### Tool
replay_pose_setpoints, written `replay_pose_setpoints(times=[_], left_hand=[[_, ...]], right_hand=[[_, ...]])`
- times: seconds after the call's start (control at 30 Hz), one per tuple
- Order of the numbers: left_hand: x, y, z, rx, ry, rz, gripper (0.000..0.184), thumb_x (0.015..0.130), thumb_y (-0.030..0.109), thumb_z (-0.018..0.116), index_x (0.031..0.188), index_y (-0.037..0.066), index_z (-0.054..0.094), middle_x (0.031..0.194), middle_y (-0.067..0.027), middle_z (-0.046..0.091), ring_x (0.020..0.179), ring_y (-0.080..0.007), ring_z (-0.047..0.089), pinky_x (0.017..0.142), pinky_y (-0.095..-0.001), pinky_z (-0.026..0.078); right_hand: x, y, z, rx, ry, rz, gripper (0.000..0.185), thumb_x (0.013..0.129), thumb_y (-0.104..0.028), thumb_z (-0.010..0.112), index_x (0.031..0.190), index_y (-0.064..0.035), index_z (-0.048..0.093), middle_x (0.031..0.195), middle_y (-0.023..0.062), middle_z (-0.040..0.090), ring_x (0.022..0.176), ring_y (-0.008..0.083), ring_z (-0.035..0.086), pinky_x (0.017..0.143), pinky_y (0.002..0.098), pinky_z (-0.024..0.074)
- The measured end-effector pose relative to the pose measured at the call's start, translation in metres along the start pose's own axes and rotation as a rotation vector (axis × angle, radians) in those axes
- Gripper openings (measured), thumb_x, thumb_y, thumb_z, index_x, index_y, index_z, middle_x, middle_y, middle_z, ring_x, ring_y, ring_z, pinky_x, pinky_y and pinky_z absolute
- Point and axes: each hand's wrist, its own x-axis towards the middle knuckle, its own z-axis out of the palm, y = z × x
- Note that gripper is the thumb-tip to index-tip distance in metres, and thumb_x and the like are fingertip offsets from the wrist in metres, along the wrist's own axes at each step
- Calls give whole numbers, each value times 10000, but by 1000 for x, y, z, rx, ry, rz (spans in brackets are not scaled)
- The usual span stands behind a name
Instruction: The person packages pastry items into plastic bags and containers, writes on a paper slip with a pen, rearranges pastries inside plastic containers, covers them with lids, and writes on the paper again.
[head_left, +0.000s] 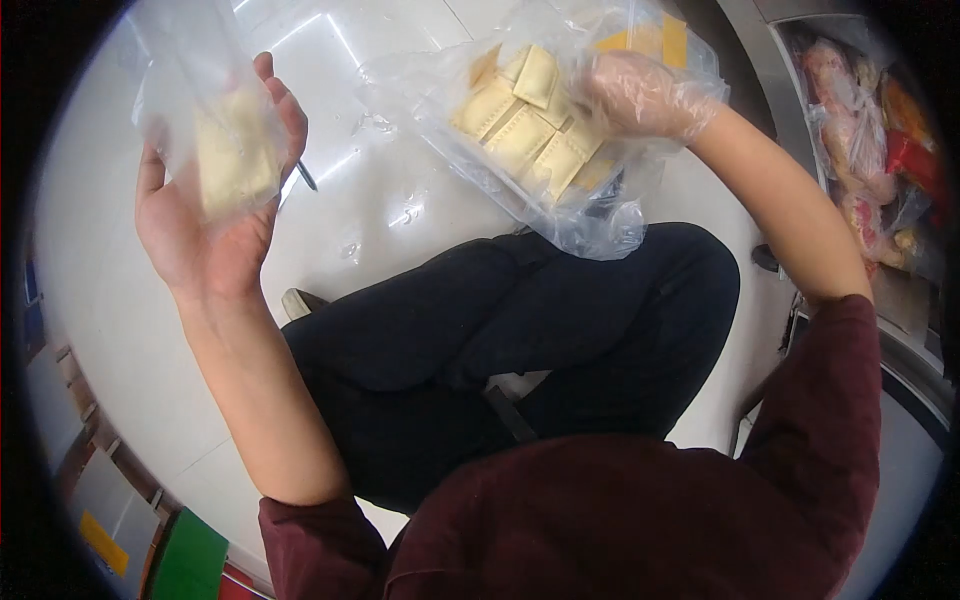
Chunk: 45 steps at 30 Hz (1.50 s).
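Observation:
My left hand (220,240) cups a small clear plastic bag (190,60) from below, fingers curled up around it. Inside that bag lies a pale yellow pastry piece (238,155); whether there is more than one I cannot tell. A larger clear bag (605,235) lies spread over the floor, holding several pale, flat dough pastries (520,140) with crimped edges. My right hand (640,95), in a thin clear plastic glove, is at the right side of these pastries. Its fingers look bent and closed, and what they hold, if anything, is hidden.
Shiny pale floor tiles (400,200) have wet spots. A dark pen-like stick (305,175) is beside my left hand. At right, an open drawer (900,290) holds bagged food (850,150). My bent legs (450,310) are close below the large bag. A green panel (190,555) stands lower left.

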Motion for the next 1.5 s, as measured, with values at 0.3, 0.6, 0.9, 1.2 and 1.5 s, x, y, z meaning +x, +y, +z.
replay_pose_setpoints(times=[0.3, 0.6, 0.9, 1.2, 1.5], left_hand=[[-1, 1, -2, 13, -8, -7, 697, 1054, 378, 388, 1554, -56, 168, 1528, -307, 334, 1287, -416, 449, 1084, -566, 442], [0, 4, -2, 1, -25, -18, 682, 1059, 364, 338, 1568, -37, 126, 1545, -319, 328, 1305, -414, 451, 1092, -580, 439], [-1, 5, -3, -1, -32, -25, 688, 1057, 371, 359, 1565, -42, 145, 1535, -316, 342, 1297, -419, 455, 1096, -573, 441], [0, 3, -6, -3, 26, -25, 729, 1050, 414, 382, 1568, -38, 142, 1544, -295, 334, 1300, -424, 451, 1082, -573, 444], [0, 6, -5, -26, 5, -52, 758, 1070, 483, 332, 1577, -39, 119, 1563, -294, 289, 1331, -435, 409, 1101, -572, 414]], right_hand=[[45, -7, -13, 2, -19, 21, 352, 849, -73, 650, 1200, -72, 665, 1170, 153, 700, 1022, 333, 698, 876, 412, 567], [44, 5, 4, 809, 318, 202, 152, 905, -184, 645, 982, -72, 714, 941, 172, 710, 875, 257, 666, 799, 388, 534], [-22, 11, -7, 196, -168, 130, 130, 760, -126, 726, 787, -13, 667, 832, 191, 699, 797, 377, 679, 751, 435, 548], [-16, -5, 8, 16, -185, 89, 134, 782, -146, 686, 758, -15, 692, 814, 227, 682, 817, 411, 686, 752, 475, 557], [-8, 8, -7, 137, -204, 49, 90, 756, -87, 658, 740, 2, 668, 802, 226, 674, 800, 411, 673, 729, 477, 549]])
